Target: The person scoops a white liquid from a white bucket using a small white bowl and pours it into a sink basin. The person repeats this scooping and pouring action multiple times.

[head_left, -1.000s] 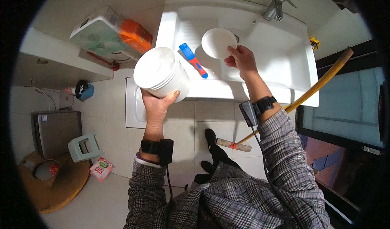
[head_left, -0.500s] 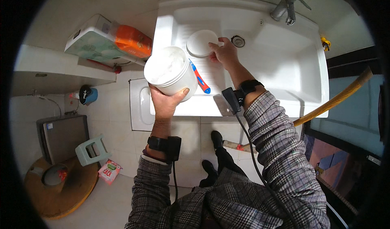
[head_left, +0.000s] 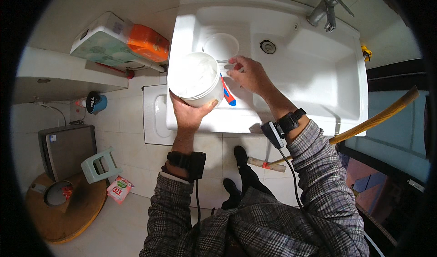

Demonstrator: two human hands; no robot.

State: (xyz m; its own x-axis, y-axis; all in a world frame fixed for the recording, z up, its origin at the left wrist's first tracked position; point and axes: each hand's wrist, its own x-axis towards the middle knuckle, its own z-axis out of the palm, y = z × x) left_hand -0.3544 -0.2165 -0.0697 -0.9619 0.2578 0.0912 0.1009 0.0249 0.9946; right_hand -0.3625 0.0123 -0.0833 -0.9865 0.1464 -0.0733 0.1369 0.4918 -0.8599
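My left hand (head_left: 189, 115) is wrapped round the lower side of an uncapped white plastic tub (head_left: 210, 94), tilted so that the white stuff inside shows. On the ribbed ledge of the white sink (head_left: 296, 118), just beyond the tub, a round white lid (head_left: 221, 47) lies flat. My right hand (head_left: 251, 77) hovers beside the lid's near right edge, fingers apart and holding nothing. A red and blue handle (head_left: 228, 93) lies on the ledge below it; its other end is hidden behind the tub.
A faucet (head_left: 328, 13) stands at the sink's far right, with the drain (head_left: 267, 47) in the basin. An orange bottle (head_left: 148, 43) is left of the sink. A long wooden handle (head_left: 378, 115) leans at the right. A green stool (head_left: 102, 166) stands at lower left.
The lid has come to rest flat on the ledge, and my right hand has let go and drawn back toward me. My left hand and the tub have shifted slightly right.
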